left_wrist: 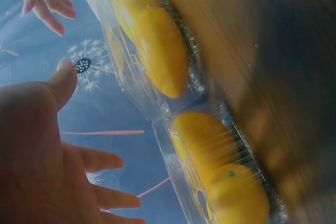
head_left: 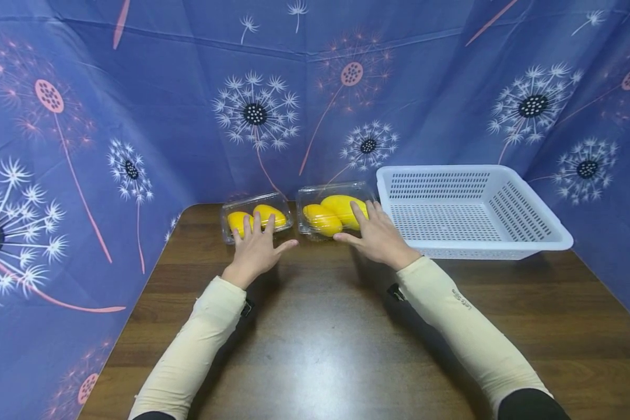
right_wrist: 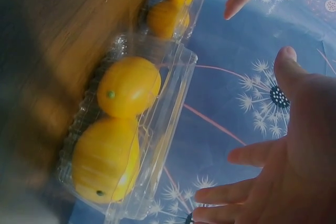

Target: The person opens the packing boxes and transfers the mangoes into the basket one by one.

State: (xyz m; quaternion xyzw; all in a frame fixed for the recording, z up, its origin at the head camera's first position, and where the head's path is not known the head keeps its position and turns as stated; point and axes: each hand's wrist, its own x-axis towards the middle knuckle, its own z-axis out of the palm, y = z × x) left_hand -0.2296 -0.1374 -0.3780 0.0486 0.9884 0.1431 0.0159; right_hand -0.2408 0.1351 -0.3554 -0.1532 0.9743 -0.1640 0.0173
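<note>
Two clear plastic boxes stand side by side at the back of the table, each holding two yellow mangoes. Over the left box [head_left: 224, 228], with its mangoes [head_left: 270, 215], my left hand [head_left: 254, 255] hovers with fingers spread. My right hand [head_left: 382, 238] is spread at the right side of the other box [head_left: 305, 193], partly covering its larger mango [head_left: 341, 207]. In the left wrist view, the left hand [left_wrist: 58, 156] appears apart from the boxes. The right wrist view likewise has a gap between the right hand [right_wrist: 283, 166] and the nearer mangoes [right_wrist: 128, 87].
A white slotted plastic basket [head_left: 548, 233] sits at the back right, close beside the right box. Behind the brown wooden table [head_left: 304, 326] hangs a blue cloth [head_left: 184, 105] with dandelion prints, which also lines both sides.
</note>
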